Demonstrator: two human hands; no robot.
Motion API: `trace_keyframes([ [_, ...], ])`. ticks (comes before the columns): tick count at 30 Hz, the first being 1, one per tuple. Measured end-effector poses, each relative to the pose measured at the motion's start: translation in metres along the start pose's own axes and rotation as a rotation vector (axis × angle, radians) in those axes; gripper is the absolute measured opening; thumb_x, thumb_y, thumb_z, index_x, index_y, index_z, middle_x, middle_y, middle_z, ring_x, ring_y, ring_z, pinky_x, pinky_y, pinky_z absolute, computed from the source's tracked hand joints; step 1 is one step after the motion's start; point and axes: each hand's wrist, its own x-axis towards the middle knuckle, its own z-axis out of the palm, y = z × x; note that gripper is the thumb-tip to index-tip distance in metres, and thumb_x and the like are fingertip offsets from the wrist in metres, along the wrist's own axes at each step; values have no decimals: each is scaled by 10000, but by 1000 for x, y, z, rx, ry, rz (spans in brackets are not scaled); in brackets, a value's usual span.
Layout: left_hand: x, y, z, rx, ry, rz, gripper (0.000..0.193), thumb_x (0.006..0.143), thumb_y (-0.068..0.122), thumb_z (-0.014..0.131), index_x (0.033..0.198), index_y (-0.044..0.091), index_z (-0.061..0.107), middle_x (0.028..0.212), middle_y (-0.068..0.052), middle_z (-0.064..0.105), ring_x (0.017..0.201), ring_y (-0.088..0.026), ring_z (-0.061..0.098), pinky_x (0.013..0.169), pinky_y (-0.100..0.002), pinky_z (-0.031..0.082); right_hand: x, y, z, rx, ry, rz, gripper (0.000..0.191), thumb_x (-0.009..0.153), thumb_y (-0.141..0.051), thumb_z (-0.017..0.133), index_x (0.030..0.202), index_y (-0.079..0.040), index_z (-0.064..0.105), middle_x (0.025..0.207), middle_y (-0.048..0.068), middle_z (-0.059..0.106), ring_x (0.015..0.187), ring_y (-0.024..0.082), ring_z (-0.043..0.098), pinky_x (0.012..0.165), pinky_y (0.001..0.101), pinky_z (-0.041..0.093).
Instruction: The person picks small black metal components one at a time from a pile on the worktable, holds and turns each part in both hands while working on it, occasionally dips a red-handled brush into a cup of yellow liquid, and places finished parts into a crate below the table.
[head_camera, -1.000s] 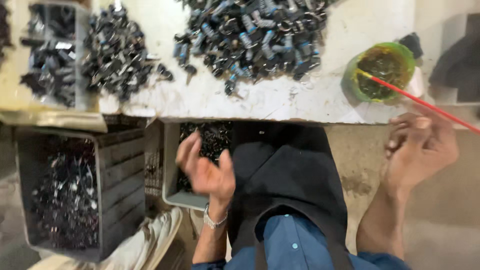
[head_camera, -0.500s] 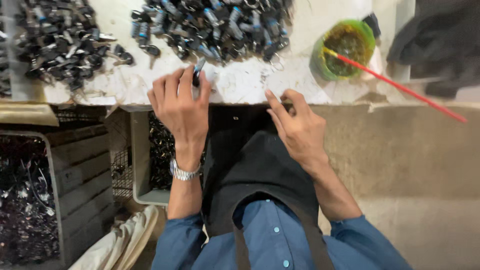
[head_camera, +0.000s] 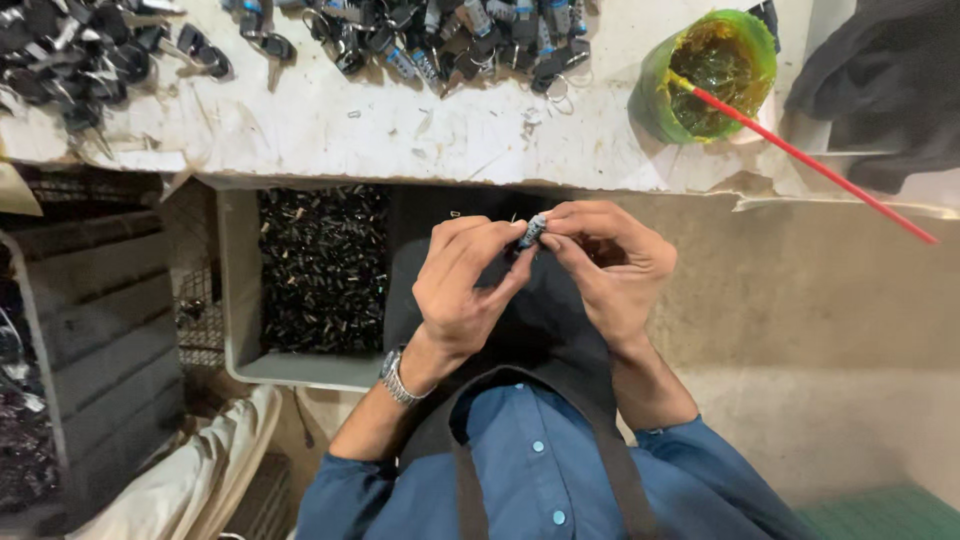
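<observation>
Head view: small blue-and-silver cylindrical part (head_camera: 531, 231) pinched between fingertips of left hand (head_camera: 462, 290) and right hand (head_camera: 607, 268), both clenched on it, held above lap, just near of the white worktable edge (head_camera: 400, 150). Wristwatch (head_camera: 393, 375) on left wrist. Grey bin (head_camera: 232, 300) of dark small parts to the left, below the table. Pile of similar dark and blue parts (head_camera: 450, 35) on the far tabletop. Green cup (head_camera: 710, 75) with amber liquid and red stick (head_camera: 810, 165) at far right. For a clean result: keep grip at the part's ends, steady both wrists, rotate slowly, avoid dropping toward the bin.
</observation>
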Motion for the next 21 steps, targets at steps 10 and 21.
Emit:
trace_keyframes([
  [10, 2, 0, -4, 93, -18, 129, 386, 826, -53, 886, 1142, 12, 674, 1088, -84, 707, 982, -261, 676, 895, -380, 544, -4, -4, 1, -169, 43, -18, 178, 940, 144, 741, 1081, 41, 705, 1128, 153, 735, 966, 112, 694, 713, 195, 522],
  [21, 4, -4, 0, 52, -57, 191, 365, 843, -66, 871, 1145, -4, 677, 1085, -86, 712, 985, -260, 677, 891, -381, 550, -10, 14, -13, -74, 96, 96, 173, 928, 121, 782, 1043, 22, 699, 1064, 130, 732, 894, 100, 683, 729, 215, 536],
])
